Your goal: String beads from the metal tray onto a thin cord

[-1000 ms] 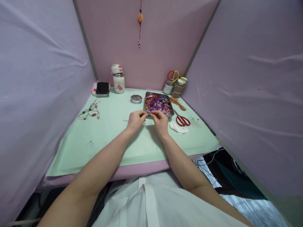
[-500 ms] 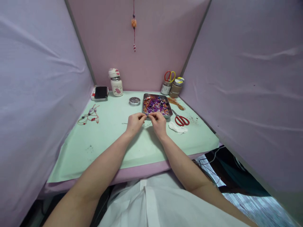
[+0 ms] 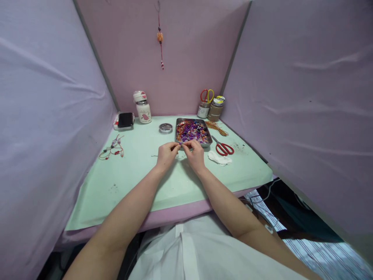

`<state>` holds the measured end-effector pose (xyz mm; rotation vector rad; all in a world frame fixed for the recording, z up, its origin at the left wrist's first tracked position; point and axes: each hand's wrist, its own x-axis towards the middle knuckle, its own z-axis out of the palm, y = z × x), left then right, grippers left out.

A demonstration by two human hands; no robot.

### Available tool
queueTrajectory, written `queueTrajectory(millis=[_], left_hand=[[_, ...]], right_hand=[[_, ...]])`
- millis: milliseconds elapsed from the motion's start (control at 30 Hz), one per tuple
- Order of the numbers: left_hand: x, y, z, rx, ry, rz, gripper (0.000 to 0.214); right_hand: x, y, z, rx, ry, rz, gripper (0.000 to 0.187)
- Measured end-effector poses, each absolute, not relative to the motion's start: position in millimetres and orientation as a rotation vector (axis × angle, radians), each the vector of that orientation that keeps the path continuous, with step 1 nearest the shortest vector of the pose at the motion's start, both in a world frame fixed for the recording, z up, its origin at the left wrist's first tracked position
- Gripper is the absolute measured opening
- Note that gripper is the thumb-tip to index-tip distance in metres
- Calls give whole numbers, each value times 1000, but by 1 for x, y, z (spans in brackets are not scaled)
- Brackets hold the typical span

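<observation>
My left hand (image 3: 168, 154) and my right hand (image 3: 194, 155) meet in front of the bead tray, fingertips pinched close together. Between them a tiny purple bead (image 3: 180, 143) shows on a thin cord (image 3: 181, 157). Part of the cord hangs below the fingers, and an end pokes out to the left of my left hand. Which fingers press on the bead and which on the cord is too small to tell. Just beyond my fingertips stands a metal tray (image 3: 211, 144) full of purple, orange and white beads.
Red-handled scissors (image 3: 223, 149) and a crumpled white cloth (image 3: 219, 158) lie to the right. Brown cords (image 3: 216, 127), jars (image 3: 215, 110) and a round tin (image 3: 166, 128) stand farther back. On the left are beaded bracelets (image 3: 113, 148), a phone (image 3: 125, 120) and a bottle (image 3: 143, 111).
My view has tilted up and shifted slightly, so everything sits a little lower. Both hands keep their pinch, with hardly any movement over the table.
</observation>
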<state>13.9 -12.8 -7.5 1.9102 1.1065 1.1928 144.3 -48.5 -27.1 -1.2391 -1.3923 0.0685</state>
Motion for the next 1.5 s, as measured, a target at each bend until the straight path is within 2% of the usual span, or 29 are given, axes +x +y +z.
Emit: queueTrajectory(millis=[1500], left_hand=[[14,-12,-10,2188,1141,1230,15]], right_hand=[[146,-48,-28,-1297,-1462,-10,12]])
